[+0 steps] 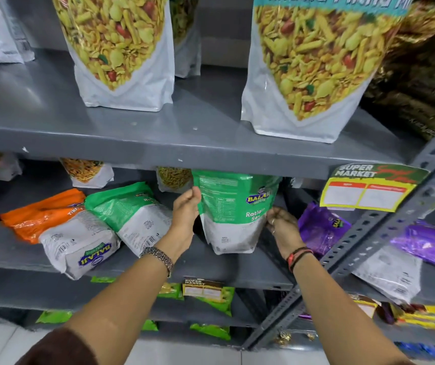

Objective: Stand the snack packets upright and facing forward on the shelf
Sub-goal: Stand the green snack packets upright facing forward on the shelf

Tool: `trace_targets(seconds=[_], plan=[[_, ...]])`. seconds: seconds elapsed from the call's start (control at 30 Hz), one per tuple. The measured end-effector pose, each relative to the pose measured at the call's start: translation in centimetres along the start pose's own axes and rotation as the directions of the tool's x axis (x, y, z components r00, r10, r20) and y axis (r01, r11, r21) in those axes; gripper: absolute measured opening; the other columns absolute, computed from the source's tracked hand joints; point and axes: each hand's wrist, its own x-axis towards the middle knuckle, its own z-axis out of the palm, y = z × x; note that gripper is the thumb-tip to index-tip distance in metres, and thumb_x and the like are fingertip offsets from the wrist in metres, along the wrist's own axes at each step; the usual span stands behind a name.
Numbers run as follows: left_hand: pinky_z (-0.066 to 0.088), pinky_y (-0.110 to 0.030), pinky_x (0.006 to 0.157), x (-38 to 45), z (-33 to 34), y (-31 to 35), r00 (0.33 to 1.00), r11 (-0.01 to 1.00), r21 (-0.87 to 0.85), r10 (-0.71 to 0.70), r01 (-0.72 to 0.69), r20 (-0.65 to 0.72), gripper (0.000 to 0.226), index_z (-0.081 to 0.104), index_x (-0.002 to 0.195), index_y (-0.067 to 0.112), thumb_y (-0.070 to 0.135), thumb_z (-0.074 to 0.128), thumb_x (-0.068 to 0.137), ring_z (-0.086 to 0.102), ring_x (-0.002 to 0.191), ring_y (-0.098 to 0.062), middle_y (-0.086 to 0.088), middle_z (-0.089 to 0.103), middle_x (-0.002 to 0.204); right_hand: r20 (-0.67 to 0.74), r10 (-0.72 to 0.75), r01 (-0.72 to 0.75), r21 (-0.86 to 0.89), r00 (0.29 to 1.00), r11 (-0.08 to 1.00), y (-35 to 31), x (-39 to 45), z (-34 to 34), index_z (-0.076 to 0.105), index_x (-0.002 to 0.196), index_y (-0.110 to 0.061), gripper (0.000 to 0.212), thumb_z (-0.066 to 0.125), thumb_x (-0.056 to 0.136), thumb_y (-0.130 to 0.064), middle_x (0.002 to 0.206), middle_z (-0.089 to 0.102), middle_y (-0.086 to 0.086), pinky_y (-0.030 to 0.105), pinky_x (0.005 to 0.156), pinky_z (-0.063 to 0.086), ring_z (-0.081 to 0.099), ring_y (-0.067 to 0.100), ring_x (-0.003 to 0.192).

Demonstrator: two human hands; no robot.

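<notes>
A green and white snack packet stands nearly upright on the middle grey shelf, turned partly sideways. My left hand grips its left edge and my right hand grips its right edge. To the left, an orange packet and another green packet lie flat on the same shelf. A purple packet lies to the right, behind the metal upright.
Large mixture bags stand on the upper shelf. A slotted grey upright crosses diagonally at right, with a supermarket price tag. More purple packets lie on the right-hand shelf. Green packets sit on lower shelves.
</notes>
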Motion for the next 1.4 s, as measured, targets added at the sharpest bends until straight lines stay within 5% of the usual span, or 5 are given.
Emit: trace_targets(seconds=[0.3,0.67,0.87,1.07,1.4], plan=[[0.027,-0.037,0.117,-4.3,-1.7,-4.6,0.987,0.954,0.259,-0.162,0.151,0.020,0.058,0.023,0.148,0.012,0.029,0.043,0.096,0.036,0.138,-0.020,-0.002,0.033,0.152,-0.024,0.078,-0.076,0.063,0.997,0.995,1.6,0.2,-0.8,0.053,0.119,0.011,0.032,0.040,0.096,-0.007,0.112,0.065,0.024,0.035,0.090,0.048,0.064,0.034,0.099],[0.025,-0.042,0.117,-2.4,1.4,-8.4,0.945,0.915,0.277,-0.320,0.292,0.063,0.061,0.033,0.145,0.017,0.051,0.029,0.094,0.035,0.139,-0.021,-0.003,0.034,0.153,-0.009,0.023,-0.024,-0.290,1.000,0.957,5.5,-4.3,-1.5,0.068,0.087,-0.005,0.022,0.047,0.093,-0.005,0.103,0.068,0.024,0.046,0.094,0.047,0.059,0.023,0.092],[0.056,-0.030,0.074,0.7,3.8,-8.0,0.884,0.890,-0.010,-0.452,0.457,0.121,0.062,0.067,0.098,0.011,0.057,0.025,0.093,0.069,0.076,-0.024,-0.016,0.070,0.101,0.117,0.022,0.022,-0.361,0.993,0.932,6.9,-7.1,1.8,0.063,0.073,-0.022,0.029,0.045,0.095,-0.021,0.084,0.069,0.005,0.044,0.091,0.050,0.066,0.028,0.091],[0.045,-0.032,0.093,-0.7,2.4,-7.3,0.950,0.938,0.154,-0.309,0.312,-0.045,0.057,0.055,0.127,0.006,0.047,0.030,0.096,0.059,0.112,-0.028,-0.015,0.060,0.128,0.023,0.016,-0.008,-0.288,1.000,0.957,6.3,-6.2,0.7,0.064,0.074,-0.014,0.036,0.039,0.097,-0.027,0.076,0.069,0.005,0.024,0.062,0.052,0.065,0.019,0.069],[0.017,-0.034,0.116,-10.5,1.6,-10.3,0.964,0.927,0.284,-0.264,0.244,0.033,0.057,0.015,0.149,0.025,0.046,0.024,0.097,0.019,0.145,-0.016,0.005,0.017,0.158,-0.055,0.166,-0.172,-0.129,0.985,0.977,2.0,0.6,0.4,0.043,0.137,-0.010,0.063,0.026,0.093,-0.052,0.142,0.048,0.010,0.042,0.113,0.033,0.045,0.028,0.131]])
